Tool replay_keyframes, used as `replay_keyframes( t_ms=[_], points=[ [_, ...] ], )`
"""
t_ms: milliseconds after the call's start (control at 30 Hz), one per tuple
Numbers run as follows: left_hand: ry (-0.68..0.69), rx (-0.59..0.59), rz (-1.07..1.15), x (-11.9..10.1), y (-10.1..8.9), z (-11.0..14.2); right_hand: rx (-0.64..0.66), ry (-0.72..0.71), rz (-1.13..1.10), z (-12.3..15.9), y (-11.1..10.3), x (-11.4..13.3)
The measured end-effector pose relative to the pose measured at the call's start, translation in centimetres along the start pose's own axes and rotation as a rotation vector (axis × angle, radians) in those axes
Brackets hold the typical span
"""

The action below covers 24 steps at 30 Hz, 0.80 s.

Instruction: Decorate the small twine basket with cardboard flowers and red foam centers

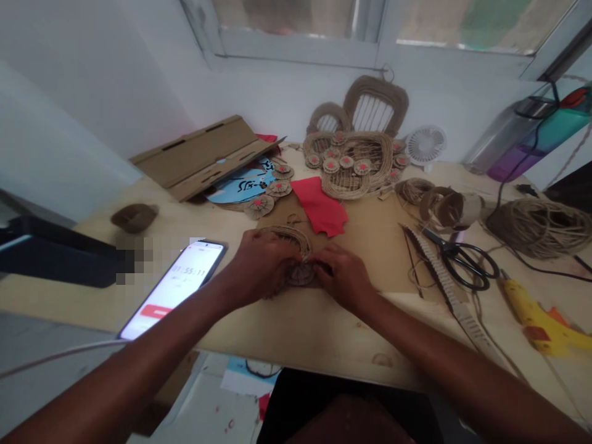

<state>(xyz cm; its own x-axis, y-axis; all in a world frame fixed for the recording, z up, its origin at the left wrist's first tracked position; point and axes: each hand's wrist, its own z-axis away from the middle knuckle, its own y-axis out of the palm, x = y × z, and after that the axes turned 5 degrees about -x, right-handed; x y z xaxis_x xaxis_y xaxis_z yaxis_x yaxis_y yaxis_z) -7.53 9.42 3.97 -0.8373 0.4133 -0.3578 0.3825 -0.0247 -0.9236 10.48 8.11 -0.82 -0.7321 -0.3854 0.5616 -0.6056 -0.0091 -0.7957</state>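
Note:
Both hands meet over a twine-wound ring (296,234) lying on brown cardboard. At its near right side is a round pleated twine flower (301,275). My left hand (266,259) curls over the ring, its fingertips closed at the flower's upper left edge. From the right, my right hand (342,274) pinches the flower's edge between thumb and fingers. The flower's centre is partly covered by the fingertips. Just beyond the hands lies a piece of red fabric (321,206).
Several finished twine flowers (346,162) lie on woven twine pieces at the back. To the right are black-handled scissors (472,265), a yellow glue gun (536,317) and a twine ball (541,228). A lit phone (178,277) lies left, near a folded cardboard box (208,151).

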Motion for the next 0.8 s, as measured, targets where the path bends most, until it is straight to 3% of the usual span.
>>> replay_keyframes(
  t_ms=[133,267,400,800],
  points=[
    [0.075,0.156,-0.092,0.5,-0.3,-0.3,-0.028,-0.042,0.003,0.4,0.1,0.1],
    [0.080,0.193,-0.111,0.4,-0.4,-0.4,-0.109,-0.259,0.130,1.1,0.3,0.2],
    [0.101,0.183,-0.112,0.4,-0.5,-0.2,-0.180,-0.433,0.288,1.5,0.8,0.1],
    [0.211,0.067,-0.204,0.5,0.2,0.7,-0.144,-0.499,0.403,1.8,1.0,0.2]
  ],
)
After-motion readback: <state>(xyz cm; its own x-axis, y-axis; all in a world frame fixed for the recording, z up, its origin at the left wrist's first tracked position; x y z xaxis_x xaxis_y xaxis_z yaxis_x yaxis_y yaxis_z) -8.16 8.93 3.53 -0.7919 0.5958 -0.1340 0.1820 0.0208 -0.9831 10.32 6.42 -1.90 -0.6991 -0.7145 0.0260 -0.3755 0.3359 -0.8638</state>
